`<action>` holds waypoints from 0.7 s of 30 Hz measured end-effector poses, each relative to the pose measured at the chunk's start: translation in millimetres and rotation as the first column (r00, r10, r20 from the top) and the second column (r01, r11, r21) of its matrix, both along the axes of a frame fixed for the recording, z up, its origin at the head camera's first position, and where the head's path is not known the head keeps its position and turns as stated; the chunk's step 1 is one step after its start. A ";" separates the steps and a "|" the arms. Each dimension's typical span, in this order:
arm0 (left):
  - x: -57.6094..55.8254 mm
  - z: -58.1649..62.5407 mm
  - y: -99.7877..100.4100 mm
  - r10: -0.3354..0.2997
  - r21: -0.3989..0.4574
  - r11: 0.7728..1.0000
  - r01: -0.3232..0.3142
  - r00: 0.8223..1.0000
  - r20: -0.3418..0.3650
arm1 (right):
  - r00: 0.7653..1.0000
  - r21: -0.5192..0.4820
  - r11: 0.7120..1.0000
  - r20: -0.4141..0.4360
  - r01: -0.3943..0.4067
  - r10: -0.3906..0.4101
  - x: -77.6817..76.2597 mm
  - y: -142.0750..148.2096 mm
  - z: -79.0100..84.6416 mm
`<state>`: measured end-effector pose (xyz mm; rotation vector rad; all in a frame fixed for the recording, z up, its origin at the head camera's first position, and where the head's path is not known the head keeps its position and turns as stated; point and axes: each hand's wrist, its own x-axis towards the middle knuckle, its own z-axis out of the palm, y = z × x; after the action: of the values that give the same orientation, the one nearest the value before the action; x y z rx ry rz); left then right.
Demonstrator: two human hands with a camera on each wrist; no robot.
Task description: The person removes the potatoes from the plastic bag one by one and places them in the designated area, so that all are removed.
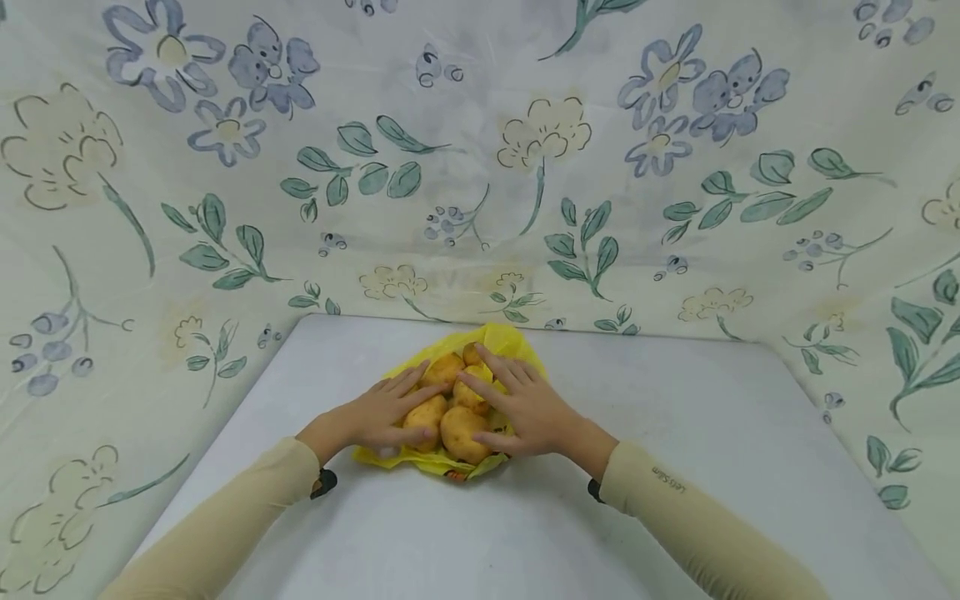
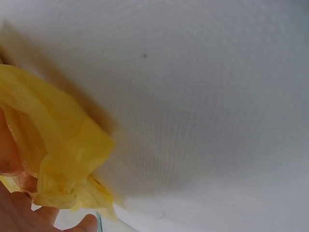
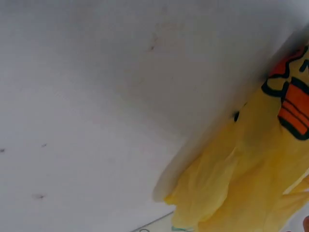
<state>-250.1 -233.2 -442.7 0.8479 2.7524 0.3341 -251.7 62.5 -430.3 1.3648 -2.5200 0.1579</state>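
Several potatoes (image 1: 465,433) lie bunched on a spread yellow plastic bag (image 1: 498,337) in the middle of the table. From the left, my left hand (image 1: 382,412) rests on the pile with its fingers extended and spread. My right hand (image 1: 528,408) lies over the right side of the potatoes, fingers likewise straight and apart. In the left wrist view the crumpled bag (image 2: 72,145) stands up beside the fingers at the lower left. The right wrist view shows the bag's outer side (image 3: 251,179) with an orange and black print.
The white table (image 1: 637,533) reaches back to a cloth wall (image 1: 465,275) printed with flowers and leaves. The same cloth hangs along the left and right sides. A dark band (image 1: 324,483) sits on the left wrist.
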 end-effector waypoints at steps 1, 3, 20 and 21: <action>-0.5 0.0 0.0 0.003 0.003 1.000 -0.003 1.000 0.006 | 1.000 0.005 1.000 0.011 -0.006 0.006 0.8 -2.1 -1.0; -1.5 -0.5 -0.2 0.012 -0.002 1.000 -0.012 1.000 0.022 | 0.999 0.012 1.000 0.031 -0.022 0.021 2.3 -5.8 -3.1; -7.0 -1.9 0.3 0.030 -0.050 0.998 -0.028 0.999 0.042 | 0.997 0.064 0.996 0.055 -0.061 0.058 11.7 -24.9 -12.5; -7.6 -1.7 0.1 0.033 -0.052 0.998 -0.031 0.999 0.039 | 0.996 0.062 0.996 0.060 -0.070 0.066 12.2 -25.5 -12.8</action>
<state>-257.7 -233.1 -444.4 0.7772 2.7273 0.2824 -239.5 37.0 -443.1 1.4923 -2.5474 0.1329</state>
